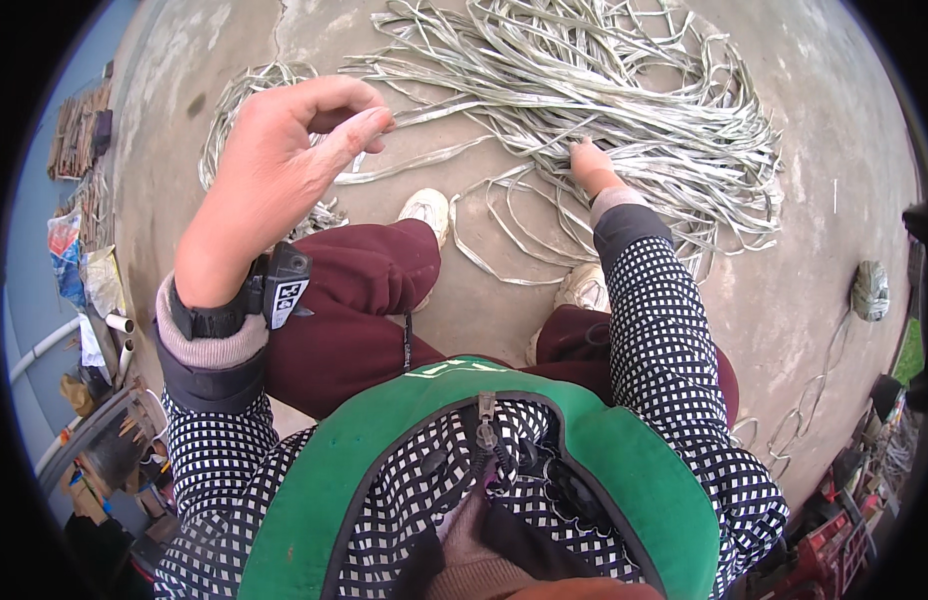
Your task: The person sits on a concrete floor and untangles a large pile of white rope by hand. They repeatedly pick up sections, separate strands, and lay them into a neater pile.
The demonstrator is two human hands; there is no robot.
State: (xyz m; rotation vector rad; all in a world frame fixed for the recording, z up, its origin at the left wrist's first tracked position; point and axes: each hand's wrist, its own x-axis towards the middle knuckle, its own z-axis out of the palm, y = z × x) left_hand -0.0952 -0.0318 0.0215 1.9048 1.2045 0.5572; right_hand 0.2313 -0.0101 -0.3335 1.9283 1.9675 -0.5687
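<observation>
A large heap of long silvery-white flat strips point(624, 110), like plastic strapping or twine, lies loosely looped on the floor before me. My left hand point(294, 140) is raised at the left, its thumb and forefinger pinched together. One pale strip meets the fingertips and runs right toward the heap. My right hand point(591, 168) reaches down to the near side of the heap, its fingers curled among the strips and partly hidden. Below my left hand, another strip point(414, 163) crosses the floor. A smaller coil of strips point(224, 125) lies partly behind my left hand.
My shoes point(427, 212) stand at the heap's near edge. A grey-green bundle point(870, 291) with a trailing cord lies at the right, near red machinery point(834, 540). Pipes point(59, 345), bags point(66, 250) and stacked sticks point(79, 135) line the left wall.
</observation>
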